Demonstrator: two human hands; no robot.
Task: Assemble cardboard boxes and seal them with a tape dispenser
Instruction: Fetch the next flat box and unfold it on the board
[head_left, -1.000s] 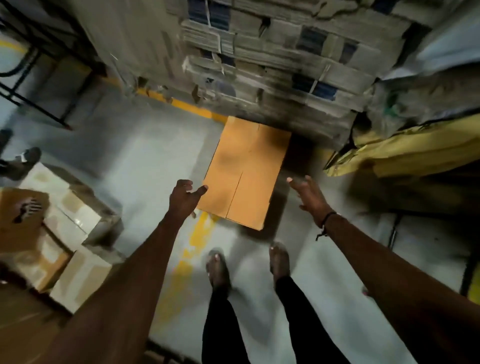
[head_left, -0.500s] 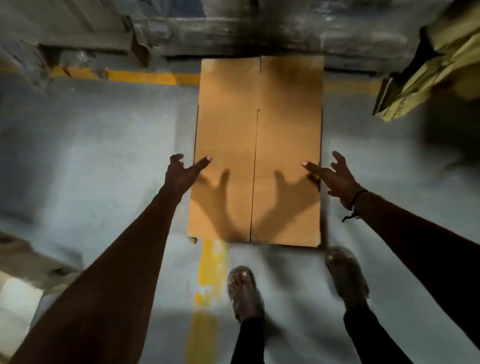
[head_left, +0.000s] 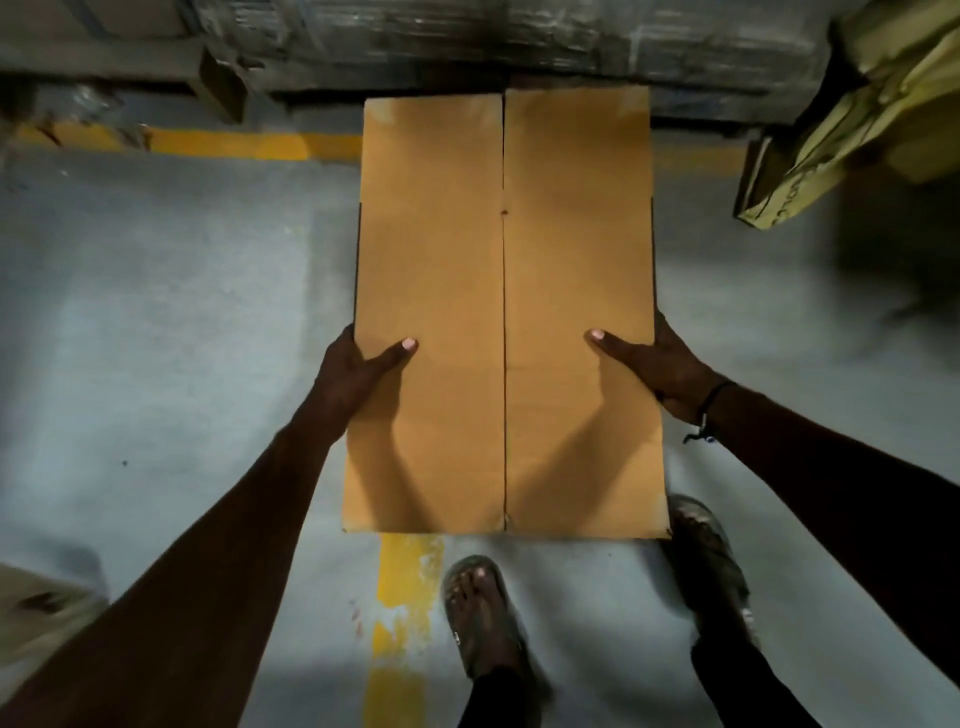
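The person grips a flattened cardboard box (head_left: 504, 312) by its two long edges, the left hand (head_left: 358, 371) on the left edge and the right hand (head_left: 660, 371) on the right, each with the thumb laid flat on top and the fingers curled out of sight beneath. The box hangs over the grey floor (head_left: 156, 338), its far end close to the pallet stack (head_left: 467, 41) and its near end just ahead of the sandalled feet (head_left: 483, 618). It looks like the pick-up step; next it must be opened into shape, and no tape dispenser is in sight.
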